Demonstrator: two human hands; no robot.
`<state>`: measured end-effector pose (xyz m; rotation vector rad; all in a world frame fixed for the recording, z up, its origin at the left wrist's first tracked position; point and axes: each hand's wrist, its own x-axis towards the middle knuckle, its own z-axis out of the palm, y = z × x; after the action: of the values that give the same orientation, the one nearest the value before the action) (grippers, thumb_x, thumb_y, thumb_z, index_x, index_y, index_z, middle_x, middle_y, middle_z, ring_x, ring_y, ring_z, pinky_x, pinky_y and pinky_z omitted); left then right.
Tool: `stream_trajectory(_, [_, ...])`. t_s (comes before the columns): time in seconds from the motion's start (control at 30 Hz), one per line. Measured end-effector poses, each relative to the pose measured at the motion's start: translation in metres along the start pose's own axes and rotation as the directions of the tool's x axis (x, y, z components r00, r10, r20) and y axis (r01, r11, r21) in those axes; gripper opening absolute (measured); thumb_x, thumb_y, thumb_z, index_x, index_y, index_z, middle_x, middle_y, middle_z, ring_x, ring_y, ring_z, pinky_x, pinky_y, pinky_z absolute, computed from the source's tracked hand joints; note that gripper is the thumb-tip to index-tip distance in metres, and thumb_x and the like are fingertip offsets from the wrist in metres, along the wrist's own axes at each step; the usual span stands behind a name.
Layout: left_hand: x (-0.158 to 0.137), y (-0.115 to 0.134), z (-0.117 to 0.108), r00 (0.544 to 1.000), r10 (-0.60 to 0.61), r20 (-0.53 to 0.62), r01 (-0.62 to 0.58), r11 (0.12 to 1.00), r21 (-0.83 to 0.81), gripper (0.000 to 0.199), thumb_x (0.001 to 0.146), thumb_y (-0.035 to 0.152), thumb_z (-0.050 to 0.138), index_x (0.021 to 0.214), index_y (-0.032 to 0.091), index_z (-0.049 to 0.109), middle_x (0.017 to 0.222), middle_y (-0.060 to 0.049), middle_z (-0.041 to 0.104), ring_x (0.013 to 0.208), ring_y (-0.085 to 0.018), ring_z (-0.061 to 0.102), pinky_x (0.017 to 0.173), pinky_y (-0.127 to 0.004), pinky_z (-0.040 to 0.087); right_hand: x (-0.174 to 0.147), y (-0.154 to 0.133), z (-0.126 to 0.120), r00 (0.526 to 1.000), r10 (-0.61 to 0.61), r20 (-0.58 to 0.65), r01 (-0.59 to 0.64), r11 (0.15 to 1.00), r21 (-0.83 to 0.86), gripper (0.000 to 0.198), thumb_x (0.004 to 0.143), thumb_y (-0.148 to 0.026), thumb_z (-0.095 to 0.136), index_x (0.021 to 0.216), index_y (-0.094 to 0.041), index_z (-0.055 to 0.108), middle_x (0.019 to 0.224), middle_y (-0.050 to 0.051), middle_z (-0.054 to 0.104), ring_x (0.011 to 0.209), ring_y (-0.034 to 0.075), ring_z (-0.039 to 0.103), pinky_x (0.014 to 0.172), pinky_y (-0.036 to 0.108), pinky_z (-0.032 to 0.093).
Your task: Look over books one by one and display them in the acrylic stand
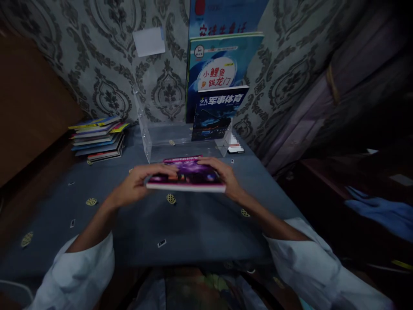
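Note:
A purple book (193, 172) is held between my two hands above the table, tilted so its cover and pale page edge show. My left hand (142, 181) grips its left end, fingers over the cover and thumb below. On the other end my right hand (222, 174) is closed, its fingers lying over the top. Behind the book stands a clear acrylic rack (145, 137). In the rack's right part, a dark blue book (217, 114) leans upright in front of a teal book (222, 64) and a larger blue book (226, 17).
At the back left of the table (135, 232) lies a stack of thin books (98, 137). A white card (149, 41) shows near the patterned wall (112, 86). A curtain (316, 99) hangs at the right, and blue cloth (383, 211) lies beyond the table's right edge.

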<state>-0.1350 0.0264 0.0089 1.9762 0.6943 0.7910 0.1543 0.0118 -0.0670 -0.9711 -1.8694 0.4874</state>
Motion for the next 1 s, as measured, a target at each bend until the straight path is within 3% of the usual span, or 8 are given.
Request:
stream_trajectory(0.07, [-0.011,-0.016,0.005,0.983,0.002,0.182,-0.029,0.989,0.145,0.031,0.086,0.038,0.068,0.115,0.028,0.074,0.126,-0.007,0.071,0.127,-0.032,0.060,0.118,-0.055,0.034,-0.011,0.016,0.007,0.998,-0.042,0.053,0.047,0.994,-0.099,0.038,0.096,-0.014,0.042,0.125,-0.024,0.064,0.132,0.010,0.066,0.125,0.024,0.061,0.108,0.049,0.048])
stream_trajectory(0.13, [-0.022,-0.040,0.015,0.967,0.004,0.256,-0.067,0.969,0.238,0.042,0.087,0.025,0.065,0.129,0.028,0.066,0.140,-0.008,0.062,0.133,-0.030,0.055,0.119,-0.054,0.031,-0.025,0.033,0.016,0.992,-0.046,0.121,0.064,0.987,-0.149,0.044,0.092,-0.008,0.041,0.127,-0.022,0.064,0.135,0.011,0.065,0.126,0.022,0.061,0.107,0.048,0.050])
stream_trajectory(0.27, [-0.037,-0.075,0.039,0.941,0.020,0.338,-0.170,0.890,0.423,0.065,0.079,0.000,0.052,0.137,0.026,0.058,0.149,-0.008,0.054,0.141,-0.024,0.047,0.123,-0.054,0.025,-0.040,0.053,0.025,0.976,-0.028,0.216,0.074,0.976,-0.207,0.049,0.087,-0.001,0.041,0.123,-0.022,0.067,0.143,0.011,0.059,0.132,0.021,0.057,0.107,0.045,0.051])
stream_trajectory(0.43, [-0.040,-0.072,0.044,0.905,-0.024,0.425,-0.219,0.830,0.513,0.080,0.075,-0.004,0.047,0.148,0.027,0.044,0.159,-0.006,0.040,0.149,-0.021,0.034,0.125,-0.053,0.022,-0.039,0.056,0.021,0.971,-0.047,0.235,0.101,0.969,-0.225,0.050,0.087,0.000,0.041,0.122,-0.022,0.068,0.141,0.011,0.062,0.132,0.021,0.057,0.109,0.048,0.049])
stream_trajectory(0.57, [-0.035,-0.069,0.033,0.869,-0.076,0.490,-0.207,0.843,0.497,0.077,0.081,0.001,0.050,0.152,0.030,0.039,0.162,-0.004,0.035,0.150,-0.022,0.033,0.122,-0.047,0.031,-0.037,0.054,0.019,0.971,-0.035,0.237,0.098,0.960,-0.261,0.047,0.089,-0.002,0.043,0.120,-0.024,0.070,0.137,0.010,0.065,0.131,0.022,0.058,0.110,0.051,0.046])
stream_trajectory(0.67, [-0.025,-0.079,0.022,0.909,-0.103,0.404,-0.139,0.839,0.526,0.062,0.089,0.008,0.049,0.147,0.028,0.047,0.157,-0.005,0.044,0.144,-0.022,0.043,0.119,-0.044,0.037,-0.036,0.050,0.019,0.967,0.017,0.254,0.070,0.941,-0.330,0.044,0.089,-0.005,0.046,0.120,-0.025,0.070,0.136,0.011,0.066,0.131,0.025,0.058,0.111,0.057,0.042])
stream_trajectory(0.8, [-0.006,-0.102,0.015,0.983,-0.114,0.141,-0.002,0.769,0.639,0.043,0.097,0.023,0.046,0.138,0.019,0.057,0.148,-0.011,0.055,0.137,-0.026,0.051,0.117,-0.047,0.040,-0.033,0.041,0.020,0.957,0.072,0.283,0.057,0.904,-0.425,0.040,0.090,-0.009,0.050,0.121,-0.024,0.070,0.132,0.011,0.068,0.135,0.030,0.054,0.110,0.062,0.040])
stream_trajectory(1.0, [0.015,-0.120,0.026,0.999,-0.025,0.022,-0.001,0.624,0.782,0.035,0.097,0.022,0.045,0.127,0.021,0.063,0.134,-0.010,0.064,0.126,-0.026,0.058,0.111,-0.046,0.045,-0.023,0.031,0.029,0.959,0.045,0.279,0.098,0.873,-0.478,0.032,0.095,-0.019,0.053,0.122,-0.023,0.071,0.129,0.012,0.070,0.133,0.030,0.055,0.112,0.061,0.038])
